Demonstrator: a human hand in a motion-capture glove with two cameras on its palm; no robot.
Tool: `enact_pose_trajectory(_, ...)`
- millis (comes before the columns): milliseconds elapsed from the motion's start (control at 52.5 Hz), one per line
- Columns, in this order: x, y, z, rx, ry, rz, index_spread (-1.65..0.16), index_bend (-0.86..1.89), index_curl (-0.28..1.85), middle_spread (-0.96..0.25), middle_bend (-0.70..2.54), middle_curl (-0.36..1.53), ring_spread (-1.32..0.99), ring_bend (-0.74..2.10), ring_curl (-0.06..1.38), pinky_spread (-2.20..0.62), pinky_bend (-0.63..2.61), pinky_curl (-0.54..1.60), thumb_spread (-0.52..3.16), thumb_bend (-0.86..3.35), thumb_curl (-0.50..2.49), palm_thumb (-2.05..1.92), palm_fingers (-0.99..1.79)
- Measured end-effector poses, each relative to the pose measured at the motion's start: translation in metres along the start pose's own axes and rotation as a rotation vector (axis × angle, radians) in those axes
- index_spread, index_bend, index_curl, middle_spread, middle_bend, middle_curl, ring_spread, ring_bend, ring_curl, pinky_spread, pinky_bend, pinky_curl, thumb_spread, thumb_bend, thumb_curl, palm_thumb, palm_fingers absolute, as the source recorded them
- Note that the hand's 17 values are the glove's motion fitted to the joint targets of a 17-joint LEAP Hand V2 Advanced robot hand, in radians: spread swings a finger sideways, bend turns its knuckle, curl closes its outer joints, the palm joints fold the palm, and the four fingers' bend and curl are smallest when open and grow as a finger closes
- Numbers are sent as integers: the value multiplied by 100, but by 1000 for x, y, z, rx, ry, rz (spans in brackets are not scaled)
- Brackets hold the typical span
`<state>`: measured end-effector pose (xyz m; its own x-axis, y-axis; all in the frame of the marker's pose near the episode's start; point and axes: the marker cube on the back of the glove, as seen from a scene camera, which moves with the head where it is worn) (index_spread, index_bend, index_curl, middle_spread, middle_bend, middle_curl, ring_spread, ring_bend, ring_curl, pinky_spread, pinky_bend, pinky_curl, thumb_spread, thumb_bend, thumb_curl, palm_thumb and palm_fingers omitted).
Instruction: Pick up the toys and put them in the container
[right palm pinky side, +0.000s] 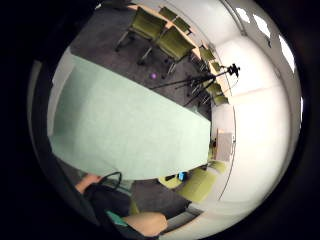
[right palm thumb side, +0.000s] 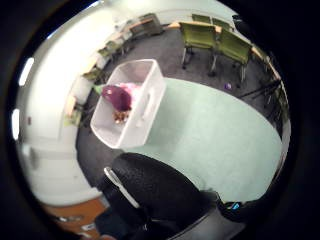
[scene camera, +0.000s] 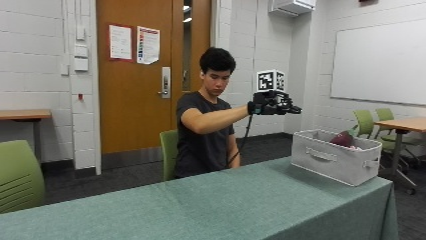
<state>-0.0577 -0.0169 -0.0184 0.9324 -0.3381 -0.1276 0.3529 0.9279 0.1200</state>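
I see the person seated behind the green-clothed table (scene camera: 200, 205), with the gloved right hand (scene camera: 269, 105) held up in the air at shoulder height, well above the table. It holds nothing and its fingers look relaxed. A pale fabric container (scene camera: 333, 162) stands at the table's right end, beyond and below the hand. A dark purple toy (scene camera: 343, 138) pokes above its rim. The thumb side palm view looks down into the container (right palm thumb side: 150, 100): the purple toy (right palm thumb side: 117, 96) lies in it beside a pink toy (right palm thumb side: 132, 89) and a small brownish one (right palm thumb side: 120, 116). No toy shows on the cloth (right palm thumb side: 215, 140).
Green chairs (scene camera: 16, 175) stand at the left, and more chairs (scene camera: 366, 122) with a wooden table at the far right. In the little finger side palm view a camera tripod (right palm pinky side: 210, 80) stands on the floor past the table (right palm pinky side: 125, 130).
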Motion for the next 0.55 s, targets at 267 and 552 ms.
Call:
enact_pose_trajectory(267, 72, 56, 32, -32, 14, 248, -12, 18, 47, -3, 29, 41, -16, 41, 25, -11, 63, 31, 91, -14, 14, -20, -2)
enact_pose_trajectory(552, 84, 74, 49, -34, -3, 260, -13, 19, 47, -3, 27, 42, -18, 38, 26, -11, 56, 31, 92, -13, 11, -19, 0)
